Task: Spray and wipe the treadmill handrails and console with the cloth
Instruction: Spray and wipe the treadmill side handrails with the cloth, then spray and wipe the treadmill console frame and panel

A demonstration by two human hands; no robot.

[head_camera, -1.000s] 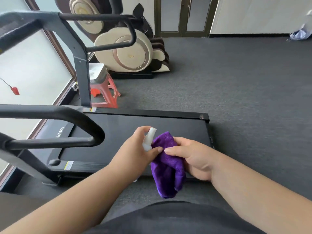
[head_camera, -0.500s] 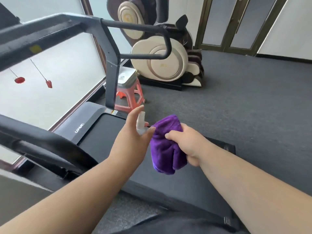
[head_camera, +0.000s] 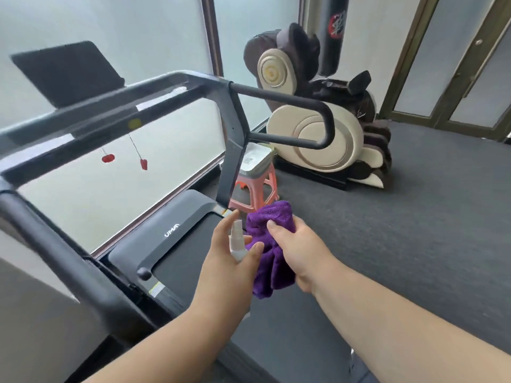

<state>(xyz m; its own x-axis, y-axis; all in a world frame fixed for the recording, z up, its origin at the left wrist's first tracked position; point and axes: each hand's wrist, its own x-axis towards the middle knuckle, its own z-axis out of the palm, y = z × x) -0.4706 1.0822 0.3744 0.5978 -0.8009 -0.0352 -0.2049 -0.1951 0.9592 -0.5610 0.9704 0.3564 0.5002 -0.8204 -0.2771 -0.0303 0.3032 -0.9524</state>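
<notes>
Purple cloth (head_camera: 272,244) gripped by right hand (head_camera: 300,251), left hand (head_camera: 228,261) holding spray bottle (head_camera: 237,243)

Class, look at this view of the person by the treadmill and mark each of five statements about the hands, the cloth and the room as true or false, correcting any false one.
1. The left hand holds a small white spray bottle. True.
2. The right hand grips a yellow cloth. False: the cloth is purple.
3. The cloth is pressed against the far handrail. False: it is held in the air above the treadmill deck, away from the rail.
4. A pink stool stands on the floor beyond the treadmill. True.
5. The massage chair lies on the treadmill belt. False: it stands on the carpet past the stool.
</notes>
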